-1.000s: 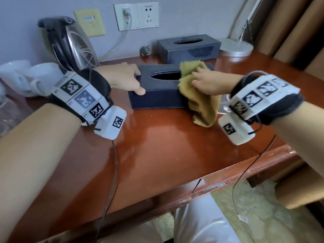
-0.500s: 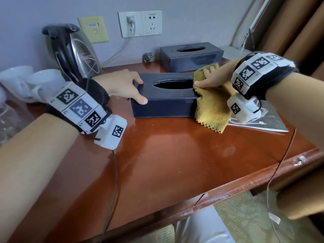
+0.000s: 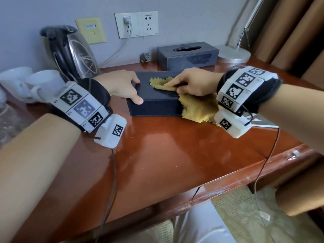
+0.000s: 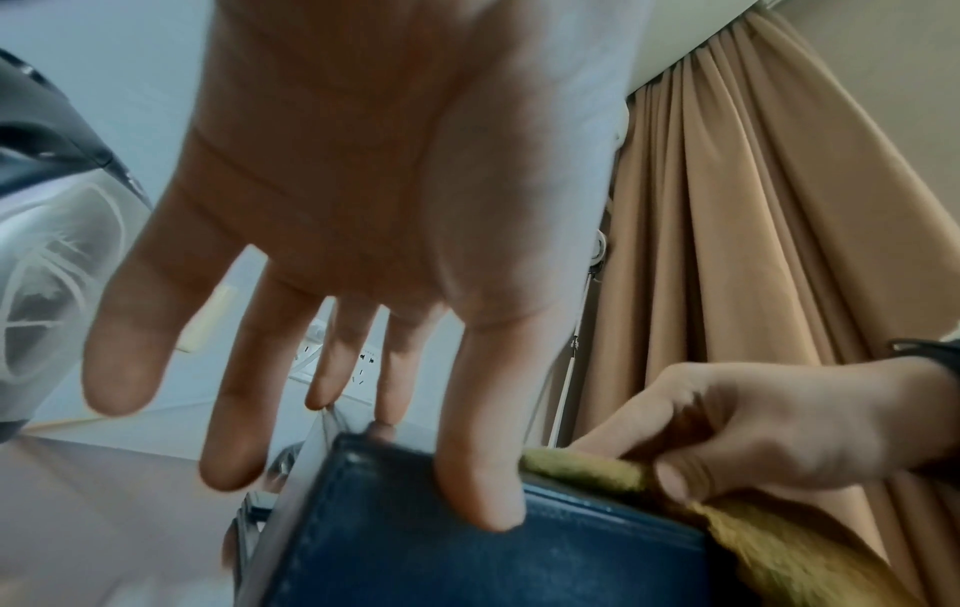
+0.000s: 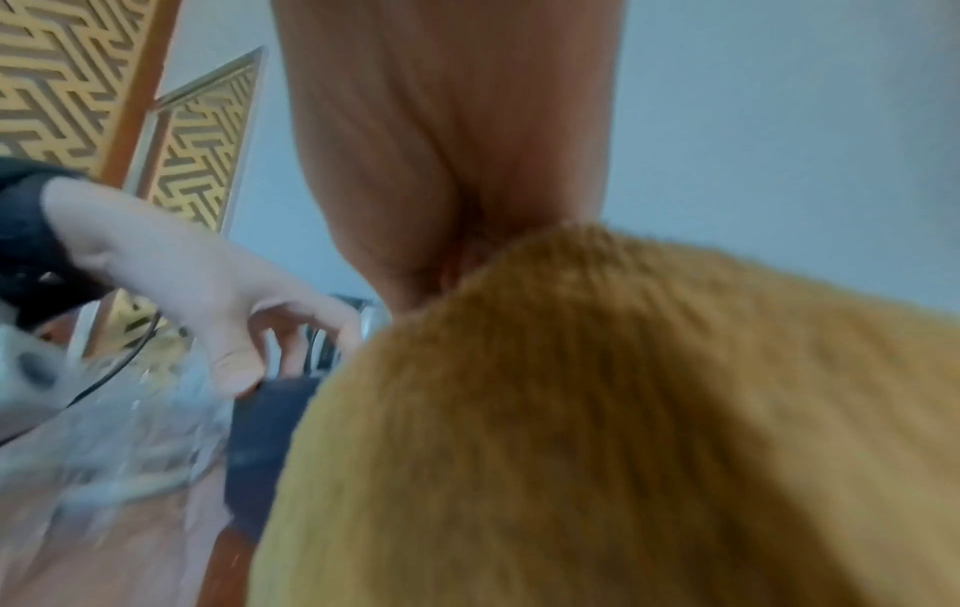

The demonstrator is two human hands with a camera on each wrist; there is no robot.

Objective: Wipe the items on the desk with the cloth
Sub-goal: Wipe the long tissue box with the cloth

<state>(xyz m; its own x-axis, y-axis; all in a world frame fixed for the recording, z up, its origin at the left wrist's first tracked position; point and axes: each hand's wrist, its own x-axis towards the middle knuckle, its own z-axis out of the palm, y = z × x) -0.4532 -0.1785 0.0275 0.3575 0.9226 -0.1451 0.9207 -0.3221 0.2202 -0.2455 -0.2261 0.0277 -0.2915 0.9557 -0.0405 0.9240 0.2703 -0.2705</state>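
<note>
Two dark tissue boxes (image 3: 154, 104) (image 3: 188, 57); one yellow cloth (image 3: 198, 107); one kettle (image 3: 70, 51); two white cups (image 3: 43, 81) (image 3: 14, 78); one lamp (image 3: 235, 54).

Desk (image 3: 157, 155): near tissue box (image 3: 154, 106) sits mid-desk, 2nd tissue box (image 3: 189, 57) behind it by the wall. Left hand (image 3: 121, 86) rests on near box's left end, thumb on its front edge; right hand (image 3: 194, 83) on top w/ cloth (image 3: 198, 109) — cloth drapes off box's right end onto desk. Kettle (image 3: 70, 51) back-left, cups (image 3: 29, 81) left of it. Lamp base (image 3: 235, 54) back-right, beside 2nd box.
</note>
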